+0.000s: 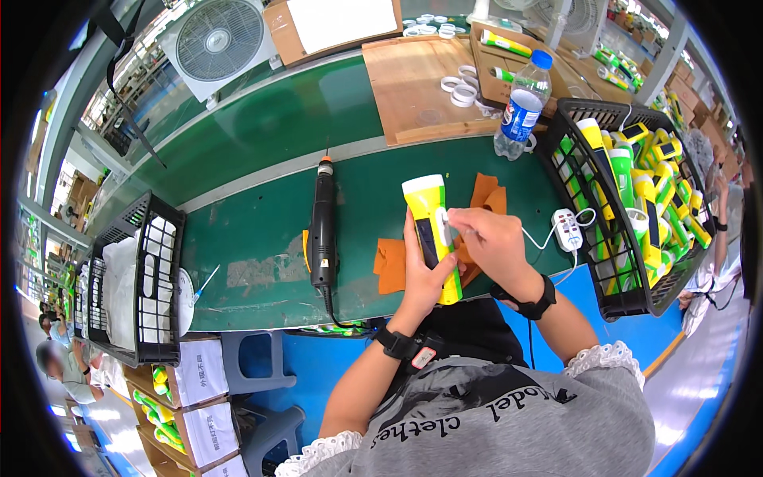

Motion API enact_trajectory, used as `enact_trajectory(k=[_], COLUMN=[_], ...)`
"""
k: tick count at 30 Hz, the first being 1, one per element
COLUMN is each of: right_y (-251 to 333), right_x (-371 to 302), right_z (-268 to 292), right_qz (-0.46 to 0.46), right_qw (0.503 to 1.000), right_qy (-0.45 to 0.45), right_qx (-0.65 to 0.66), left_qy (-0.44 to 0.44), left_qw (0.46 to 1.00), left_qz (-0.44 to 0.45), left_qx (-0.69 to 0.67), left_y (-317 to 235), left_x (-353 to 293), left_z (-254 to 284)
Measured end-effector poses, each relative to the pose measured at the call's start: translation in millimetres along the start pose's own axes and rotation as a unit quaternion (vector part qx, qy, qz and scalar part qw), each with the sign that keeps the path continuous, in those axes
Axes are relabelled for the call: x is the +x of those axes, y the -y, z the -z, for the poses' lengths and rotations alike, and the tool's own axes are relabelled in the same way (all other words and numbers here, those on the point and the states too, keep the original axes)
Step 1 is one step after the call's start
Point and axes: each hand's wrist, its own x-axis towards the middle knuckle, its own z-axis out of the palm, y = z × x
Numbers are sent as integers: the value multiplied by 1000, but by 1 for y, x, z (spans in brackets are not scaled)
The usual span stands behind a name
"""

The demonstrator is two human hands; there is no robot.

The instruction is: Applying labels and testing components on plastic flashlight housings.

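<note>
A yellow and white flashlight [425, 191] with a dark panel stands nearly upright in front of me, its wide white-rimmed head pointing away. My left hand [425, 274] wraps round its lower body from the left. My right hand [493, 242] is closed in a pinch at its right side, fingertips against a small white part there. Whether that part belongs to the flashlight or is held separately, I cannot tell. Orange cloth [390, 266] lies on the green table [262, 230] beneath my hands. Left of them rests a black electric screwdriver [323, 222], its cable toward me.
At right, a black crate [568, 127] holds several yellow and green flashlights. A blue-capped bottle [520, 111] stands beside it, and a white multi-port charger [567, 230] with cables lies nearer. Another black crate [163, 294] is at left. White rings [463, 94] lie on a wooden board [405, 103].
</note>
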Motion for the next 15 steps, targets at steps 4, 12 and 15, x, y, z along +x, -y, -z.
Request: enact_trajectory(k=[4,12,15], right_y=[-3,3,-2], right_x=[9,10,16], right_z=[4,16,34], right_qz=[-63,-13,-43], right_qw=[996,999,992], right_qy=[62,38,-95], right_qx=[21,25,70], left_qy=[-1,-18,-92], left_qw=[1000,999,994], left_qz=[9,-12,18], left_qx=[19,44,-59], left_y=[-2,-3,-5], left_x=[0,2,2], left_z=[0,-1,6])
